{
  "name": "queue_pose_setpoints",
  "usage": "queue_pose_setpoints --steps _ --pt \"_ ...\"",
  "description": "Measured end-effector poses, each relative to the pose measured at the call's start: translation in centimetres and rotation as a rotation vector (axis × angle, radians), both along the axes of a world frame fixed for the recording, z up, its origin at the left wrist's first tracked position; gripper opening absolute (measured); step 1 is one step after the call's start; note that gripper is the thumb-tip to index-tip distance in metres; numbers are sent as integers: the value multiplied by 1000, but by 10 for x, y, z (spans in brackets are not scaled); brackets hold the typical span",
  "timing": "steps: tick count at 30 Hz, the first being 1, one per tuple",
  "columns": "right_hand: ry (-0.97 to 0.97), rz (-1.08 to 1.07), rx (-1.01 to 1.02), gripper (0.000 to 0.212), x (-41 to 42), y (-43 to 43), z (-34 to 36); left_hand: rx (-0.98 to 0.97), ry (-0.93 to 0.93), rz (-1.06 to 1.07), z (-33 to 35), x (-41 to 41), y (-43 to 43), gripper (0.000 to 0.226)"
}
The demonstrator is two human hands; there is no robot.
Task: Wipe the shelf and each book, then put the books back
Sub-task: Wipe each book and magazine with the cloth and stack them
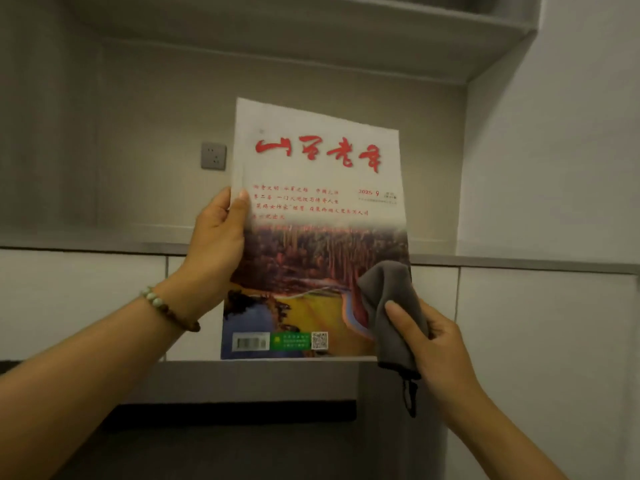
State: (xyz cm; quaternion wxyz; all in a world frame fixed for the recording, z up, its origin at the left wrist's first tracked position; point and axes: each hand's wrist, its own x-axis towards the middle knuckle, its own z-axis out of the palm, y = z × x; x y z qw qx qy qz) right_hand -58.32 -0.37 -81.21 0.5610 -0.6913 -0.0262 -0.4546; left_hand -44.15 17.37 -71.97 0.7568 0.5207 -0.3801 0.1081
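Observation:
A magazine [318, 209] with a white cover, red title characters and a landscape picture is held upright in front of me. My left hand [216, 244] grips its left edge, thumb on the cover. My right hand [433, 341] holds a crumpled grey cloth [388, 299] pressed against the cover's lower right corner. Behind the magazine is the grey shelf recess [145, 244], whose surface shows only as a thin ledge.
A grey wall socket [213, 156] sits on the recess back wall, left of the magazine. An upper shelf board [311, 36] runs overhead. White cabinet fronts [83, 299] lie below the ledge, and a white wall [554, 150] closes the right side.

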Motion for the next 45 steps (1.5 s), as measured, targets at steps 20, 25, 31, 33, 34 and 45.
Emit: queue_pose_setpoints --steps 20,25,31,33,34,45 --pt "328 -411 -314 36 135 -20 138 1053 -541 428 42 99 -2 45" --pt "207 -354 -427 57 142 -8 111 1031 -529 419 38 118 -13 46" --pt "229 -304 -231 51 170 -16 105 1018 -517 500 33 140 -22 48" --pt "233 -306 -218 48 172 -17 104 1014 -531 542 32 141 -22 53" --pt "238 -300 -211 48 169 -16 104 1012 -555 596 30 140 -23 55" --pt "106 -56 -38 14 76 18 7 499 -584 518 -140 67 -19 58"
